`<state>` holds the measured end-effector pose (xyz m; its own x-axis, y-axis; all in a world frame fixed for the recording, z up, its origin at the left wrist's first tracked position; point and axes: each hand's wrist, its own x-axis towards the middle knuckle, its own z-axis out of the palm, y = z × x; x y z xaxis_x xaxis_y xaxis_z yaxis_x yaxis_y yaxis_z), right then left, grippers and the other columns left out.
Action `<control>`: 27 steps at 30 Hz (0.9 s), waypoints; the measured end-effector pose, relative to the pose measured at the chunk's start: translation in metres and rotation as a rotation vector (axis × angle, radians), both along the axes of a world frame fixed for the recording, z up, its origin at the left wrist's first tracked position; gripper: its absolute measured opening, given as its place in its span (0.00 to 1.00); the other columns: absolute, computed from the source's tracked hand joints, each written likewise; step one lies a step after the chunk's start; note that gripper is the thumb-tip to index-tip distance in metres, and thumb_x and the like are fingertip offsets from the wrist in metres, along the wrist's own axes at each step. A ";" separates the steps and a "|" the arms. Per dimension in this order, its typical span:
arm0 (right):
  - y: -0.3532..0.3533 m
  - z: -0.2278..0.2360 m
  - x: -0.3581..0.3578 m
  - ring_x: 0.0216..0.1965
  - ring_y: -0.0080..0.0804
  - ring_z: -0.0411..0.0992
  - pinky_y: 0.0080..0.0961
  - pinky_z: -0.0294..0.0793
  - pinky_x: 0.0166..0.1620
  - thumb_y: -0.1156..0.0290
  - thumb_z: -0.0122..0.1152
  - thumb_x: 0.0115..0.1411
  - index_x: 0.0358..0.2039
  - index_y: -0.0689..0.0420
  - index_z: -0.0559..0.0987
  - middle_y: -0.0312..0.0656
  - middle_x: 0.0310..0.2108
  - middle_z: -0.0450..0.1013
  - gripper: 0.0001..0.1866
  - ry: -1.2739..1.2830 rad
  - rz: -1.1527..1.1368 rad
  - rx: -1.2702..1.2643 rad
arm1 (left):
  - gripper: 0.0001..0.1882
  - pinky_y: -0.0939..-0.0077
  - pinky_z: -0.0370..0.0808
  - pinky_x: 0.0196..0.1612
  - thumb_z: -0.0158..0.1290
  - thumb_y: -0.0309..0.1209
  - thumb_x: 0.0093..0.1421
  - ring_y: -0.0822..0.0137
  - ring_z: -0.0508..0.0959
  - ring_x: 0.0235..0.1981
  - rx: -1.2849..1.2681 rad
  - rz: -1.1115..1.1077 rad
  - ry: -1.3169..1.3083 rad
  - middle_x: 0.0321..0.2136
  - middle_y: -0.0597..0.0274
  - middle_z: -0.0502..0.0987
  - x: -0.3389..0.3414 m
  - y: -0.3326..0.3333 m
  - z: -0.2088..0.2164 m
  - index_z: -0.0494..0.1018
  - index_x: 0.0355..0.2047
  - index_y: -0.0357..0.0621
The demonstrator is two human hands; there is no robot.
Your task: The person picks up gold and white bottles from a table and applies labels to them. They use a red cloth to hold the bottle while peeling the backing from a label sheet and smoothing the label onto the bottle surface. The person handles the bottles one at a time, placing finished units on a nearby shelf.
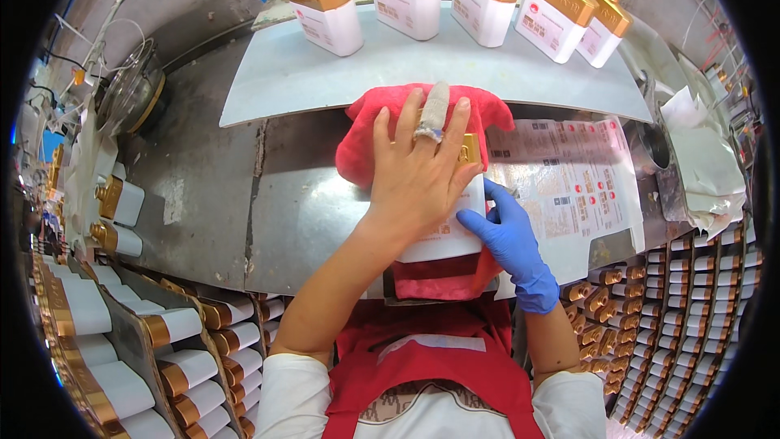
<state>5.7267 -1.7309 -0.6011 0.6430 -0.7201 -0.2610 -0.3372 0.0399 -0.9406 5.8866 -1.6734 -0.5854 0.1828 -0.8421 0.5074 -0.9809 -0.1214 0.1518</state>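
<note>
A white bottle (443, 245) with a gold shoulder lies in front of me, its top end over a bunched pink-red cloth (355, 154). My left hand (422, 154) is bare, with a grey-white wrap on one finger. It rests palm down with fingers spread across the bottle and cloth, hiding much of the bottle's upper part. In a blue glove, my right hand (512, 236) grips the bottle's right side, thumb on the printed face. Red cloth (435, 280) also shows beneath the bottle's near end.
Several gold-and-white bottles (406, 0) stand along a pale curved board (276, 73) at the back. A printed sheet of labels (569, 187) lies to the right on the metal table (203, 171). Racks of similar bottles (195, 382) flank me. A glass bowl (134, 93) sits far left.
</note>
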 end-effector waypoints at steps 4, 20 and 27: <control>-0.005 0.004 -0.002 0.27 0.23 0.71 0.21 0.73 0.37 0.63 0.64 0.55 0.55 0.60 0.67 0.41 0.35 0.74 0.29 -0.054 0.070 -0.029 | 0.34 0.47 0.42 0.62 0.49 0.41 0.58 0.45 0.48 0.63 0.034 0.003 0.093 0.63 0.46 0.51 0.002 0.020 0.000 0.55 0.62 0.43; -0.007 0.009 -0.002 0.33 0.21 0.69 0.20 0.71 0.37 0.62 0.70 0.49 0.57 0.60 0.65 0.41 0.40 0.72 0.37 0.056 0.106 -0.003 | 0.32 0.46 0.41 0.63 0.49 0.42 0.59 0.45 0.44 0.65 0.133 -0.034 0.109 0.65 0.46 0.46 0.004 0.044 -0.004 0.58 0.62 0.47; -0.009 0.005 -0.004 0.30 0.19 0.67 0.19 0.71 0.35 0.62 0.69 0.49 0.58 0.60 0.65 0.40 0.40 0.72 0.37 0.103 0.110 0.021 | 0.32 0.50 0.44 0.64 0.49 0.41 0.58 0.45 0.46 0.64 0.128 -0.079 0.115 0.65 0.46 0.46 0.011 0.043 -0.003 0.58 0.62 0.46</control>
